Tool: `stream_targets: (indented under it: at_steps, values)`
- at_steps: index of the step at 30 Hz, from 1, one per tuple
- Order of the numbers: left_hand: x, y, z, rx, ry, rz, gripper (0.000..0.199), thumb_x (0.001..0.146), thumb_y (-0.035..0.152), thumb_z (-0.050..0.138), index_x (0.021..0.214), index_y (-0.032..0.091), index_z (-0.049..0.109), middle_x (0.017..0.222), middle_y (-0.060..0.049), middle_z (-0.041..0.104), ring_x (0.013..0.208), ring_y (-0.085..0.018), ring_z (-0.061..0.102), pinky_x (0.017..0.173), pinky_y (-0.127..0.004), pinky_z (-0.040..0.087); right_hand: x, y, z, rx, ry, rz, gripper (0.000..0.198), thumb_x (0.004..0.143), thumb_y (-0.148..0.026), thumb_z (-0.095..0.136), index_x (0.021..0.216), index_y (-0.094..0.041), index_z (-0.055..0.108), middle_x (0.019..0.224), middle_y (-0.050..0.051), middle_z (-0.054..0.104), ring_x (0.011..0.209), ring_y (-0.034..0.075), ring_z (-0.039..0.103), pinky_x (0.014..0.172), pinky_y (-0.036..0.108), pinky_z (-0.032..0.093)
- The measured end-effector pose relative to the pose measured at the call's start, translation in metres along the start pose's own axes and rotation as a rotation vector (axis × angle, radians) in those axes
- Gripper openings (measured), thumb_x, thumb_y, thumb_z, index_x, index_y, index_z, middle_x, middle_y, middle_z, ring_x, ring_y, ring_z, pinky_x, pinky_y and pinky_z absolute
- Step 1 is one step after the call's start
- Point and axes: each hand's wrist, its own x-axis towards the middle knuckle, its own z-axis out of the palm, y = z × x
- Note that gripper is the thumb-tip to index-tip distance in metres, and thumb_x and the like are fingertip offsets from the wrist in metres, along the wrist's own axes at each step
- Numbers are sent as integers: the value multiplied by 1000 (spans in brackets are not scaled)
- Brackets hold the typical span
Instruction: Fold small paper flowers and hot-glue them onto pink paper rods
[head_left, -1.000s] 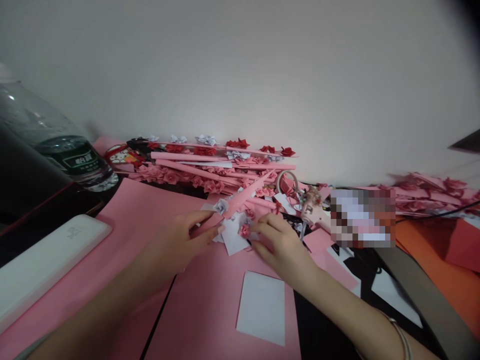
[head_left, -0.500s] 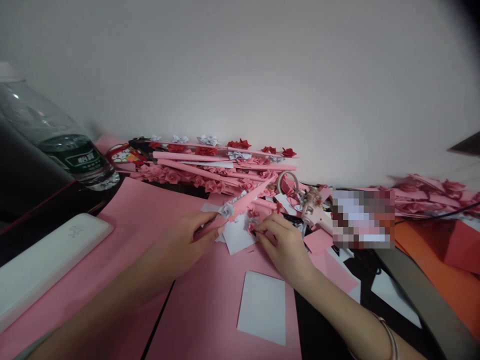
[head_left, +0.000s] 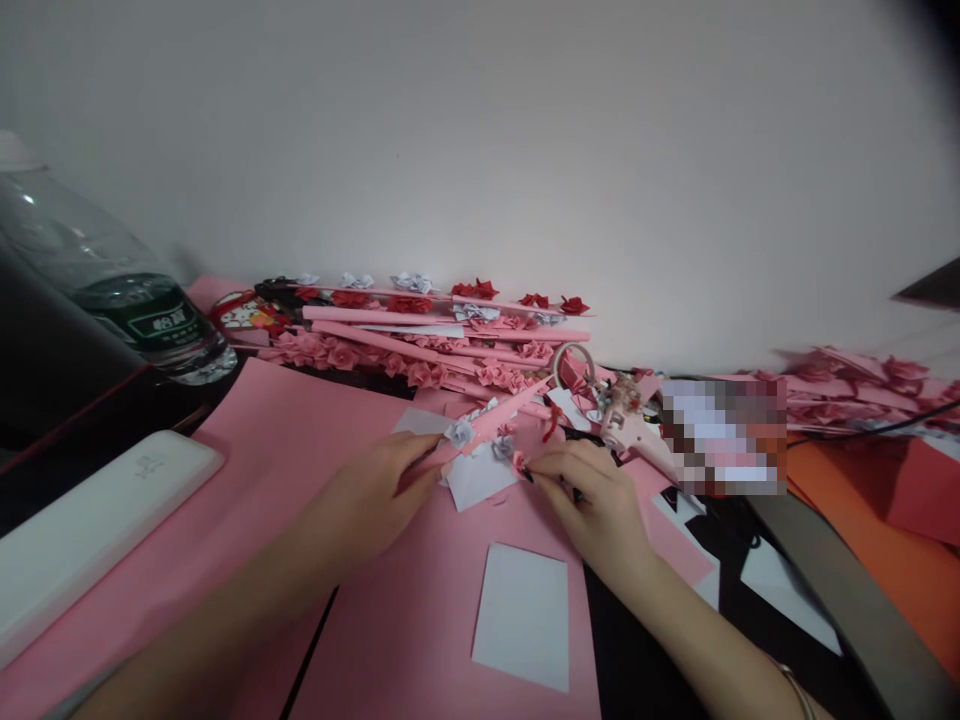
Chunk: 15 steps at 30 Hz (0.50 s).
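Note:
My left hand (head_left: 401, 480) is closed around the lower end of a rolled pink paper stick (head_left: 504, 415), which slants up and away to the right. Pale blue-white paper flowers (head_left: 460, 433) sit along that stick. A small pink paper flower (head_left: 519, 461) is pinched between the fingertips of my right hand (head_left: 592, 495), just right of the stick. Something slim and dark shows at those fingers, too small to make out. Under the flowers lies a white paper square (head_left: 480, 482). A second white square (head_left: 523, 615) rests nearer, on the large pink sheet (head_left: 420, 620).
Finished flower sticks (head_left: 420, 340) are piled along the wall. A tape roll (head_left: 574, 368) and a pale glue gun (head_left: 634, 432) lie at right of centre. At left are a water bottle (head_left: 154, 310) and a long white case (head_left: 112, 520). Orange paper (head_left: 862, 530) is far right.
My right hand has drawn slightly right, away from the stick, with the pink flower at its fingertips. My left hand still grips the stick, nearly in the same place.

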Motion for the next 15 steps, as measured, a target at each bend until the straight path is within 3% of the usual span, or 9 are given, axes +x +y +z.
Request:
stream_targets:
  at_steps: [5, 10, 15]
  values:
    - [0, -3, 3, -2, -12, -30, 23, 88, 30, 38, 89, 24, 61, 80, -1, 61, 73, -19, 57, 63, -27, 41, 3, 7, -14, -34, -140, -57, 15, 85, -15, 54, 89, -21, 67, 89, 4, 70, 81, 19, 61, 73, 35, 45]
    - [0, -3, 4, 0, -29, -61, 26, 89, 31, 35, 83, 22, 59, 79, -1, 60, 72, -18, 56, 61, -27, 40, 2, 30, -49, -144, 0, 85, 14, 84, -17, 54, 88, -20, 67, 94, 7, 63, 90, 20, 60, 80, 35, 47]
    - [1, -5, 6, -9, -38, -59, 25, 90, 32, 36, 83, 21, 58, 79, -1, 60, 71, -17, 55, 62, -26, 38, 0, 41, -55, -169, -118, 144, 10, 78, -18, 60, 83, -22, 67, 90, 5, 61, 87, 20, 60, 75, 34, 49]
